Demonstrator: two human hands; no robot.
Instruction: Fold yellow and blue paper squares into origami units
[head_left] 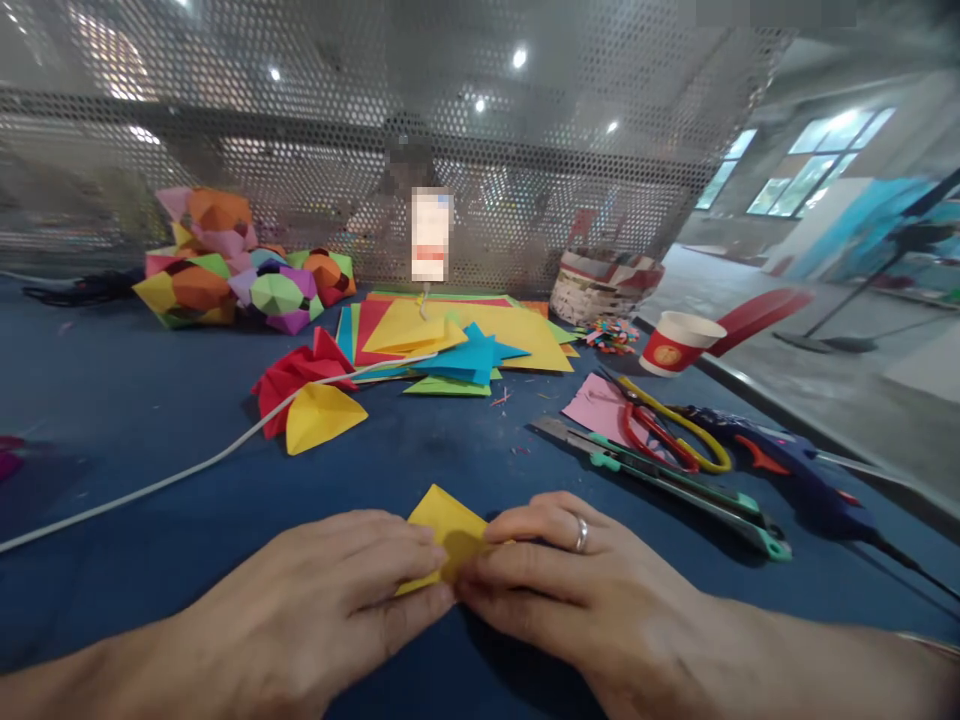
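Note:
A small folded piece of yellow paper [452, 522] lies low over the blue table, its pointed corner facing away from me. My left hand [322, 590] grips its left side, fingers on top and the thumb along the near edge. From the right, my right hand [585, 590], with a ring on one finger, pinches the other side. The fingertips of both hands nearly meet at the near edge and hide part of the paper. Beyond them sit a folded yellow piece [326, 418] and folded red paper [300, 375].
Coloured sheets [517, 335] and blue folded pieces [480, 355] lie ahead. To the right are a utility knife [675, 485], scissors [660, 430], a glue gun [802, 480] and a paper cup [679, 342]. Paper balls [195, 290] stand back left. A white cable [217, 458] crosses the table.

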